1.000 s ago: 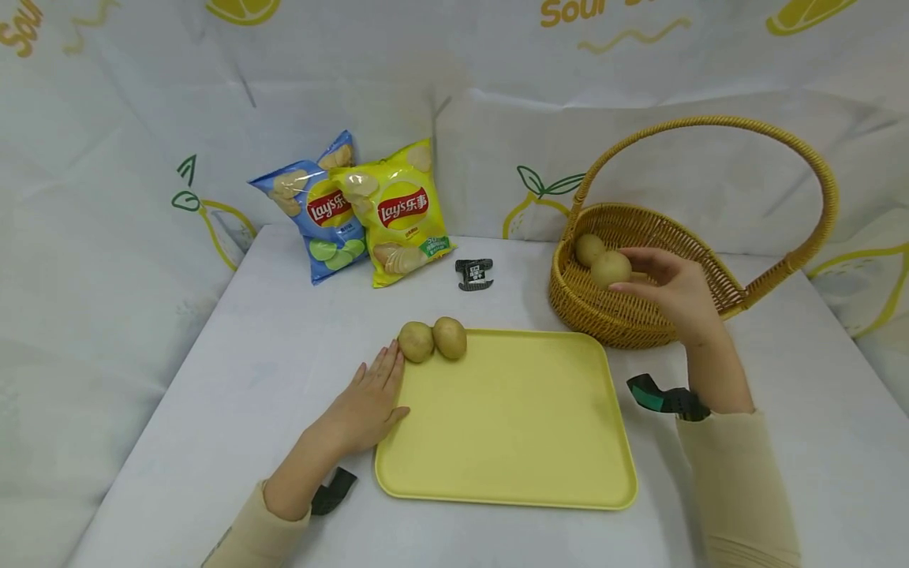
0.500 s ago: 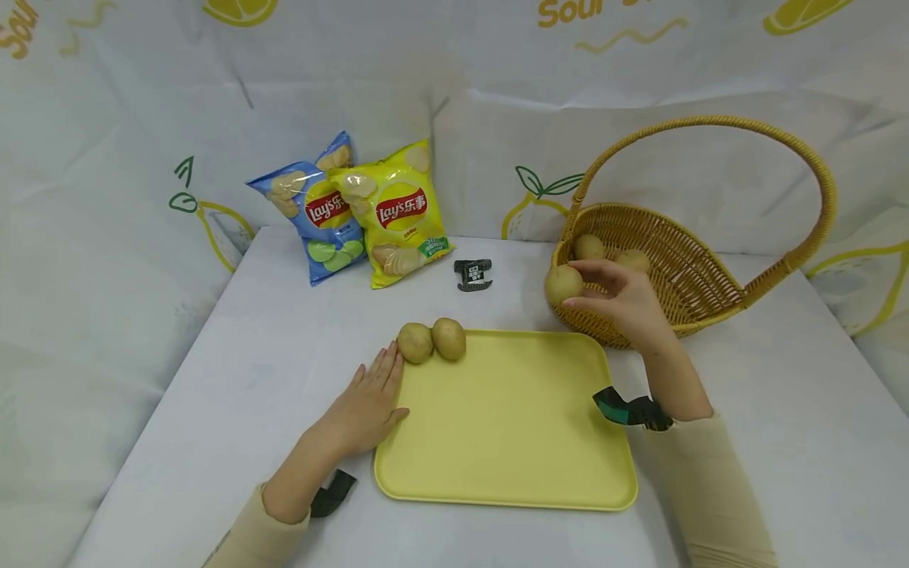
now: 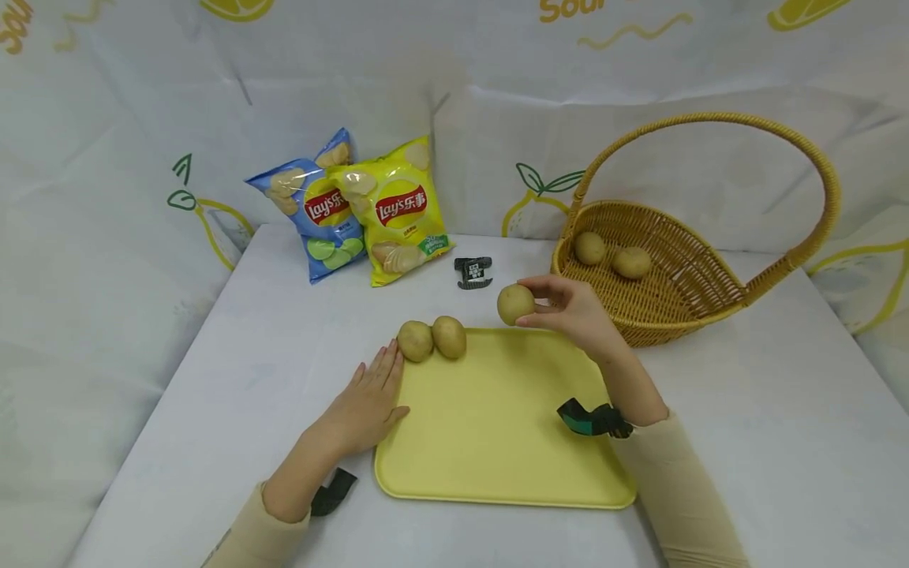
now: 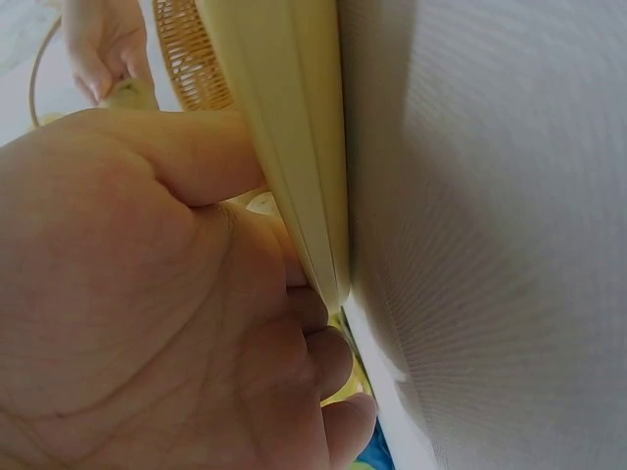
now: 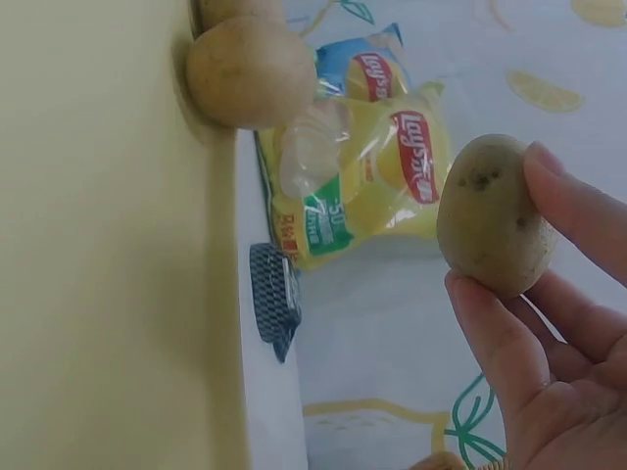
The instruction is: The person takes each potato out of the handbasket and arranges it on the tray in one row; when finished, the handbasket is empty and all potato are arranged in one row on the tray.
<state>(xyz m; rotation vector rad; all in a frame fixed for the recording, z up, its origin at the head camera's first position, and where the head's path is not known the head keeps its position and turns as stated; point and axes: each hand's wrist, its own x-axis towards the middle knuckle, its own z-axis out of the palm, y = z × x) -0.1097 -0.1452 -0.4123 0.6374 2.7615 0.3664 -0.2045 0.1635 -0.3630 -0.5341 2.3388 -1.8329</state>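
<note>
White table (image 3: pixel 213 379): potato (image 3: pixel 514 304) is pinched by right hand (image 3: pixel 578 315) near far rim of tray (image 3: pixel 497 442), tray's edge touched by straight-fingered left hand (image 3: pixel 364 410). Potato could be dropped if fingertip hold is loosened

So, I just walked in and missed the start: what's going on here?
A person's right grip holds a potato in the air near the far edge of a yellow tray, while the left grip rests on the tray's left edge. Two more potatoes sit at the tray's far left corner, and two other potatoes are in the basket on the right. Two chip bags are at the back.
</note>
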